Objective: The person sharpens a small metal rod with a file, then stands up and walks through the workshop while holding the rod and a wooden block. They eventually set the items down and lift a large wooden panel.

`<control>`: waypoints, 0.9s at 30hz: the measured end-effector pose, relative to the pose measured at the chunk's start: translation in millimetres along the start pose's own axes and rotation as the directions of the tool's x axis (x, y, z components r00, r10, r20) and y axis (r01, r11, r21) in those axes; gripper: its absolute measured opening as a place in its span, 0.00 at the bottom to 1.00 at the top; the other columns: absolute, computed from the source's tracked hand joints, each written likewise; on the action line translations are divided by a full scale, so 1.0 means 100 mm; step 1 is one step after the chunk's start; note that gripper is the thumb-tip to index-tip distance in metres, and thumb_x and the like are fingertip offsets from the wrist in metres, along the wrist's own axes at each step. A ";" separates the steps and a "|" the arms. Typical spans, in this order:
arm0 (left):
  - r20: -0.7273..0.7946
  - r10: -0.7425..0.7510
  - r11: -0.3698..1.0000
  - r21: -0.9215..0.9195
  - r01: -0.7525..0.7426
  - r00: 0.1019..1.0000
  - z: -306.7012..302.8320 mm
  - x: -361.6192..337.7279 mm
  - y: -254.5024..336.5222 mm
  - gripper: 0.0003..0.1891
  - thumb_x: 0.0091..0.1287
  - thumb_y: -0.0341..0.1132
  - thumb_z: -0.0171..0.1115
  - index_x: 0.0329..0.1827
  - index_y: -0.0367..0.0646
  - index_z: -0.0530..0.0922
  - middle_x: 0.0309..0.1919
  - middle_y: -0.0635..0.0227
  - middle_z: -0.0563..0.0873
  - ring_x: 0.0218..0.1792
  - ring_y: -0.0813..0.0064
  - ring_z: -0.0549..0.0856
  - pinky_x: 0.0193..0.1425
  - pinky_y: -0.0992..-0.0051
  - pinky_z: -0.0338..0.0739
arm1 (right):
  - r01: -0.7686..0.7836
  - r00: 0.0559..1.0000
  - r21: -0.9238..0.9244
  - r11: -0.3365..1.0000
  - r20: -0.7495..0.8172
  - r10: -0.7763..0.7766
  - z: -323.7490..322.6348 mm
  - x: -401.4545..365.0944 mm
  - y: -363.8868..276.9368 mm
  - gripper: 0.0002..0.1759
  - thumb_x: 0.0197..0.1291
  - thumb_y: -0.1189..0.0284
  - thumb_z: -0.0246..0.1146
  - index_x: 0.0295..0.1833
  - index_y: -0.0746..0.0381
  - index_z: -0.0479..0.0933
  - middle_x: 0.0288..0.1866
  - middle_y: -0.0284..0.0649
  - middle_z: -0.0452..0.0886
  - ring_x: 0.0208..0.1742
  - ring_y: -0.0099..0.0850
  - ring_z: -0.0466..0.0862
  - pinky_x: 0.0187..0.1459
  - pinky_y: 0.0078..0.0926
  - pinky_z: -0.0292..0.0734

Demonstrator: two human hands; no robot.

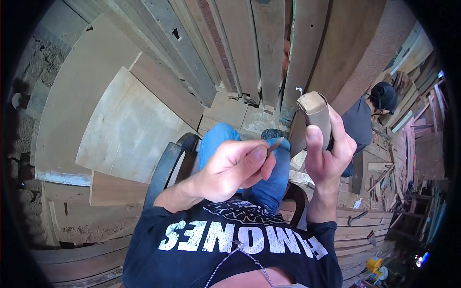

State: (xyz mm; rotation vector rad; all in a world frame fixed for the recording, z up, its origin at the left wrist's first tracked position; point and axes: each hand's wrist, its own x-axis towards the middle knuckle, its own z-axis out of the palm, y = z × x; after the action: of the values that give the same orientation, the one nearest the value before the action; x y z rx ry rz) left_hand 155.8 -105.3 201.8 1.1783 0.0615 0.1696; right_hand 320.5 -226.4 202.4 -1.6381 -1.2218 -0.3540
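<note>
In the head view, the left grip [235,168] pinches a small pointed piece [275,145] over the blue jeans [218,137]. To its right, the right grip [330,150] is wrapped around a wooden block [312,101] with a brown sheet [319,120] around it.
</note>
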 end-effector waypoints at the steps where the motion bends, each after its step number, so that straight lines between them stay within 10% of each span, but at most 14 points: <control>1: 0.020 -0.004 0.999 -0.051 0.005 1.000 -0.02 0.01 0.00 0.24 0.77 0.48 0.45 0.29 0.37 0.71 0.17 0.74 0.67 0.18 0.86 0.61 0.21 0.81 0.52 | 0.000 1.000 0.002 1.000 0.010 0.000 -0.01 -0.02 0.00 0.21 0.60 0.69 0.67 0.52 0.74 0.76 0.37 0.50 0.85 0.35 0.35 0.88 0.36 0.25 0.81; 16: 0.062 -0.016 0.992 -0.126 0.024 0.998 -0.02 0.00 -0.05 0.21 0.79 0.44 0.43 0.34 0.36 0.75 0.18 0.78 0.68 0.18 0.89 0.61 0.21 0.83 0.53 | -0.101 0.989 0.223 0.969 0.126 0.075 -0.21 -0.13 -0.28 0.31 0.57 0.54 0.70 0.51 0.74 0.77 0.42 0.51 0.85 0.40 0.38 0.88 0.42 0.27 0.82; 27: -0.045 0.024 0.998 -0.056 -0.026 0.999 -0.02 0.03 -0.06 0.20 0.79 0.41 0.42 0.33 0.37 0.75 0.17 0.79 0.68 0.16 0.89 0.61 0.20 0.83 0.53 | 0.187 0.974 0.047 0.981 0.118 -0.191 -0.01 -0.07 -0.19 0.30 0.53 0.54 0.72 0.51 0.67 0.78 0.29 0.42 0.82 0.24 0.33 0.83 0.26 0.26 0.78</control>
State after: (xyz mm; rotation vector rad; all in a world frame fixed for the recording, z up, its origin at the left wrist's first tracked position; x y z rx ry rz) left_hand 159.3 -105.4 196.2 1.1194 0.0802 0.2180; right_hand 301.9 -231.4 208.0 -1.5349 -1.4740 -0.3518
